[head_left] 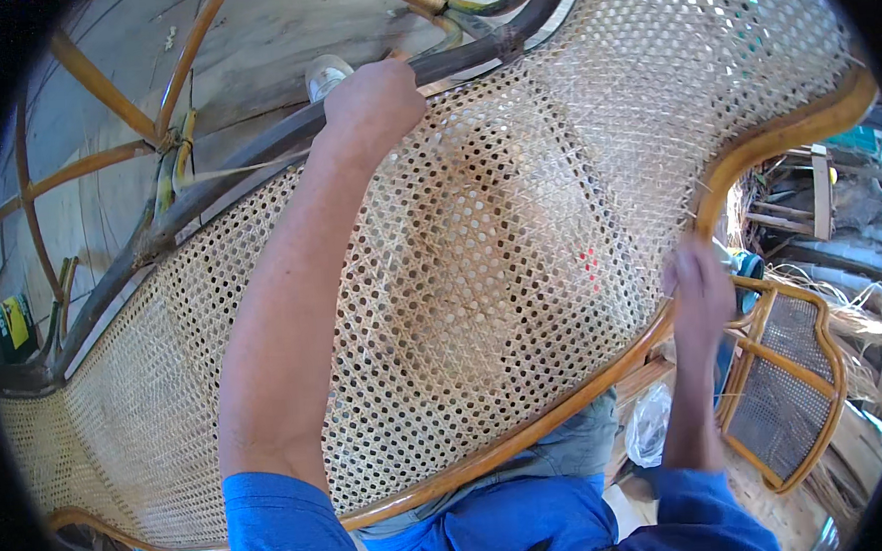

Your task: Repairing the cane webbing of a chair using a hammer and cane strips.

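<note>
Steadying the cane panel (500,262) across our lap, our right hand (703,287) pinches a strand at the near rail (568,409) while our left hand (372,104) grips the far rail (255,151); next, probably, threading calls for tension.

The fingertips of the left hand (372,104) are wrapped out of sight behind the dark far rail (284,134) of the woven cane panel (519,241). A small clear container (325,76) is half hidden behind that hand. The panel's left end is cut off by the dark rim. What the right hand (703,287) grips at the near rail cannot be told.
</note>
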`<act>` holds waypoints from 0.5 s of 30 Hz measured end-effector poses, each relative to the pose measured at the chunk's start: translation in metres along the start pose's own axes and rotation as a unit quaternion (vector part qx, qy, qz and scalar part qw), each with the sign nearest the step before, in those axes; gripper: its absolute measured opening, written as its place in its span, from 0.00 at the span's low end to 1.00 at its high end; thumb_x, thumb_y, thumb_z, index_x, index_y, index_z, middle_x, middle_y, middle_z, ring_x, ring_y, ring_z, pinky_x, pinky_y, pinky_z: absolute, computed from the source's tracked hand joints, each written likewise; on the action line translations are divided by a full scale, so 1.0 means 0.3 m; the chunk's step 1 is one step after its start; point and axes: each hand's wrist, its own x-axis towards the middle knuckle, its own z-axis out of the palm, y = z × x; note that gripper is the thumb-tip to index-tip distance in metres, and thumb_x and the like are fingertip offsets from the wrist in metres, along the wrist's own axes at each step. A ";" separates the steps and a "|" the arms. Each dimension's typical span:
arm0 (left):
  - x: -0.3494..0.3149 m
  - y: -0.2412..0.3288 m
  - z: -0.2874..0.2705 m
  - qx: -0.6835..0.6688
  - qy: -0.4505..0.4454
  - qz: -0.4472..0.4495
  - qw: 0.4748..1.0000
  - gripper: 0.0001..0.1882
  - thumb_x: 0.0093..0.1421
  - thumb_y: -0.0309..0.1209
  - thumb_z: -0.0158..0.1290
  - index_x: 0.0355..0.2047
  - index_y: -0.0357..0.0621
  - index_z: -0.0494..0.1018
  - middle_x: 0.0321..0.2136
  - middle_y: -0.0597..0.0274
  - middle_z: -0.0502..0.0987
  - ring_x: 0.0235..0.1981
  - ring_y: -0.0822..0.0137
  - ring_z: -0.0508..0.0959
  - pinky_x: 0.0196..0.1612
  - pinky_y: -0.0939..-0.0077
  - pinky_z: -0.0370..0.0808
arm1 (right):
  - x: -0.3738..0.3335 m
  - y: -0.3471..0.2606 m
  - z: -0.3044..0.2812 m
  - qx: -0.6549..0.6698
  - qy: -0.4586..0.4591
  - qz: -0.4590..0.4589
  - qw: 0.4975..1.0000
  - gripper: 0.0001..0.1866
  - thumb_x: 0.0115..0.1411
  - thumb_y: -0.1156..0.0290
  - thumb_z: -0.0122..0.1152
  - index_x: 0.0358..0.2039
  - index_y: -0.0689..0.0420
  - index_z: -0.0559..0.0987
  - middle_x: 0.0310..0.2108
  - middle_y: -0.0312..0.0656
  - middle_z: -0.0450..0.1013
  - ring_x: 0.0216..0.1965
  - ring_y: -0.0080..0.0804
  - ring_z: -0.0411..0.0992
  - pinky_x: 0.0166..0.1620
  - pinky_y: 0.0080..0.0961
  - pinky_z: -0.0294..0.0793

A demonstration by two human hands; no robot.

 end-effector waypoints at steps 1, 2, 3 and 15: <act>0.015 0.001 -0.004 0.004 0.004 0.005 1.000 0.13 0.52 0.36 0.46 0.30 0.42 0.77 0.29 0.45 0.78 0.36 0.47 0.78 0.41 0.57 0.74 | -0.118 0.077 -0.115 -0.015 -0.005 -0.039 0.999 0.07 0.63 0.75 0.49 0.37 0.64 0.74 0.28 0.37 0.69 0.26 0.19 0.66 0.29 0.16 0.66; 0.030 0.007 0.012 0.001 0.003 0.016 1.000 0.14 0.51 0.36 0.46 0.29 0.41 0.77 0.27 0.45 0.78 0.33 0.47 0.79 0.39 0.58 0.74 | -0.247 0.160 -0.186 -0.009 0.033 -0.024 0.999 0.07 0.64 0.75 0.48 0.33 0.62 0.74 0.25 0.36 0.67 0.23 0.18 0.64 0.26 0.17 0.63; 0.038 0.022 0.014 -0.002 0.000 0.026 1.000 0.14 0.50 0.36 0.46 0.27 0.40 0.77 0.25 0.45 0.78 0.31 0.48 0.79 0.37 0.59 0.74 | -0.371 0.232 -0.254 -0.024 0.024 0.088 0.996 0.07 0.64 0.74 0.48 0.32 0.61 0.74 0.23 0.36 0.67 0.23 0.17 0.63 0.25 0.17 0.62; 0.072 0.111 -0.015 -0.013 -0.116 0.035 0.993 0.13 0.54 0.34 0.47 0.27 0.38 0.78 0.28 0.41 0.77 0.32 0.47 0.79 0.38 0.55 0.75 | -1.232 0.933 -0.220 0.130 -0.074 0.344 0.927 0.11 0.64 0.71 0.39 0.37 0.56 0.72 0.34 0.37 0.70 0.36 0.30 0.66 0.43 0.27 0.66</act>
